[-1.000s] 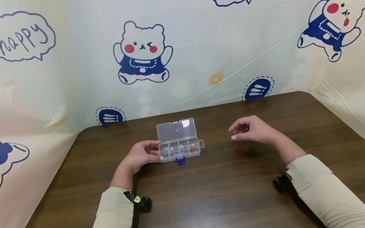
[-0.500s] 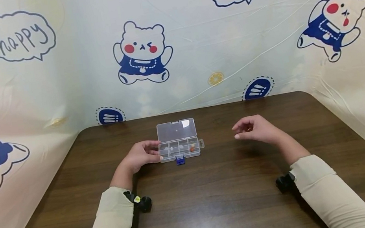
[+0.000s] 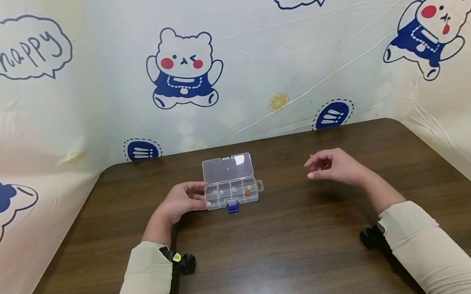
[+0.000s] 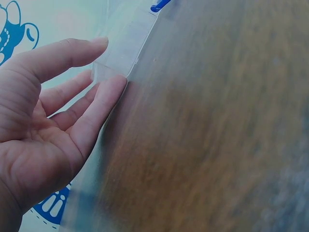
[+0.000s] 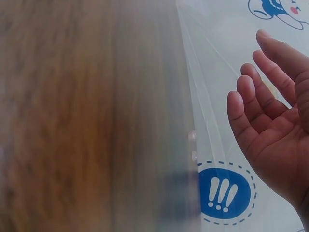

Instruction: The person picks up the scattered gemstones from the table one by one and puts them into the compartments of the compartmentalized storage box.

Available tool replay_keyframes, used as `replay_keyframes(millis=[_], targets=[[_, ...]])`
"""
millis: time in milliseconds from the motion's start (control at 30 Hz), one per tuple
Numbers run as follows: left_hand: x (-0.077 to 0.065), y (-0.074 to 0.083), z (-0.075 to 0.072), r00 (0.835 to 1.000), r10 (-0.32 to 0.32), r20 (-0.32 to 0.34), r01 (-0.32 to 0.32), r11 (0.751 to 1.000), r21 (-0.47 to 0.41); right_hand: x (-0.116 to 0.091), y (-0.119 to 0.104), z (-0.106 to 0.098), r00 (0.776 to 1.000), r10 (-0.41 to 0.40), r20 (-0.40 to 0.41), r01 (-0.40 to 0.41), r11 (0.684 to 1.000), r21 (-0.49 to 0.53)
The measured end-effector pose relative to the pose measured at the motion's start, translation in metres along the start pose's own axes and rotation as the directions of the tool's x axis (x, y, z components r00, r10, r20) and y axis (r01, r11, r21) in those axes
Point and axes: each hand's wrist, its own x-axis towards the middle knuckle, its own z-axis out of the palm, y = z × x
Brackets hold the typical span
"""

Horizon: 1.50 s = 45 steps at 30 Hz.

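A clear plastic compartment box [image 3: 225, 197] lies on the table with its lid [image 3: 227, 168] raised at the back and a blue clasp [image 3: 232, 207] at the front. Small white pieces [image 3: 221, 191] sit in some compartments, and small orange pieces [image 3: 248, 191] in the right-hand part; their kind is too small to tell. My left hand [image 3: 183, 199] holds the box's left end between thumb and fingers, which the left wrist view also shows at the box's edge [image 4: 118, 55]. Off to the right of the box, my right hand [image 3: 333, 167] hovers with loosely bent fingers and holds nothing.
The brown wooden table [image 3: 263, 261] stretches out under both arms. Behind it and at its sides hangs a pale printed cloth [image 3: 250, 62] with bears and lettering. A hanging tab [image 3: 260, 185] sticks out from the box's right end.
My right hand has drifted a little to the right, away from the box. The left hand and the box stay where they were.
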Motion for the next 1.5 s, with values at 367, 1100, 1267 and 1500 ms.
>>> replay_keyframes(millis=[367, 1100, 1267, 1500], targets=[[0.000, 0.000, 0.000, 1.000, 0.002, 0.003, -0.002, 1.000, -0.001, -0.005, 0.009, -0.008, 1.000, 0.017, -0.016, -0.017, 1.000, -0.002], [0.000, 0.001, 0.000, 1.000, -0.002, 0.010, 0.002, 1.000, -0.013, -0.008, 0.025, -0.030, 0.999, 0.011, -0.045, -0.014, 0.998, -0.067], [0.001, 0.000, 0.000, 1.000, 0.000, 0.012, 0.000, 1.000, -0.010, -0.007, 0.029, -0.033, 0.999, 0.025, -0.043, -0.028, 0.997, -0.072], [0.001, -0.001, 0.000, 1.000, 0.006, 0.012, -0.006, 1.000, -0.009, -0.003, 0.038, -0.038, 0.997, 0.048, -0.063, -0.054, 0.994, -0.098]])
